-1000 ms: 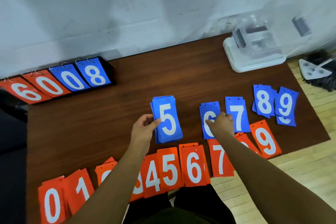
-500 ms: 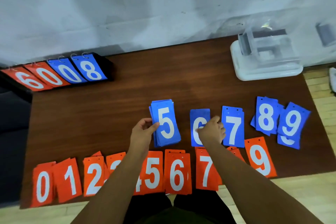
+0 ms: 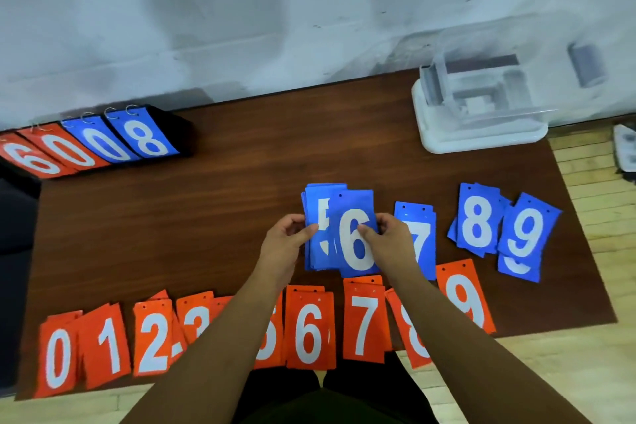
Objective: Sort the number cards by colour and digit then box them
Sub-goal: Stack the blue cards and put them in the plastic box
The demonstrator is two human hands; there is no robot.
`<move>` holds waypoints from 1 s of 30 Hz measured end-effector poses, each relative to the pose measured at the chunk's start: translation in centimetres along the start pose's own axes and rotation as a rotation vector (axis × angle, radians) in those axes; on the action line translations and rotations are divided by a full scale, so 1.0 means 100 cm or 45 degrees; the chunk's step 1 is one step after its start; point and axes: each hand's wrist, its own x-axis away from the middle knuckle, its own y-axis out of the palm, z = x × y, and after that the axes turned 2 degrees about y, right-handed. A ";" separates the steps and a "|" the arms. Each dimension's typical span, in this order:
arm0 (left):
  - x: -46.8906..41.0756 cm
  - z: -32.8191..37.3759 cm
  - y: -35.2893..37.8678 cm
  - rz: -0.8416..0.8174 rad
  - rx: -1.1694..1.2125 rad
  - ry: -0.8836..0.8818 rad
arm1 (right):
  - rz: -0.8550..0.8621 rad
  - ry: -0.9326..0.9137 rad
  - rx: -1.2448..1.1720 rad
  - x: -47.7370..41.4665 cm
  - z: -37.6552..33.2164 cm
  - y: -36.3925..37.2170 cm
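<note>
Blue 6 card (image 3: 355, 217), right hand (image 3: 392, 246) pinching — atop stack (image 3: 318, 203) in left hand (image 3: 282, 246)

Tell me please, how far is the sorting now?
Done: orange cards lie in a row, 0 to 9; the blue 7, blue 8 and blue 9 lie sorted. In hand: left hand holds the blue 5 stack, right hand pinches the blue 6 card over it. Left: gathering the rest and filling the clear box.

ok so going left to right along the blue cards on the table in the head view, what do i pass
blue 5 stack → blue 6 card → blue 7 pile → blue 8 pile → blue 9 pile
</note>
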 end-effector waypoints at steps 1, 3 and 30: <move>0.001 -0.001 0.010 -0.081 -0.011 -0.004 | 0.060 -0.025 0.132 0.000 0.003 -0.001; 0.002 -0.004 0.029 -0.180 -0.095 0.005 | 0.126 -0.079 0.332 0.002 0.009 -0.002; 0.003 -0.016 0.027 0.087 -0.071 0.069 | 0.298 0.085 0.443 -0.051 0.050 -0.057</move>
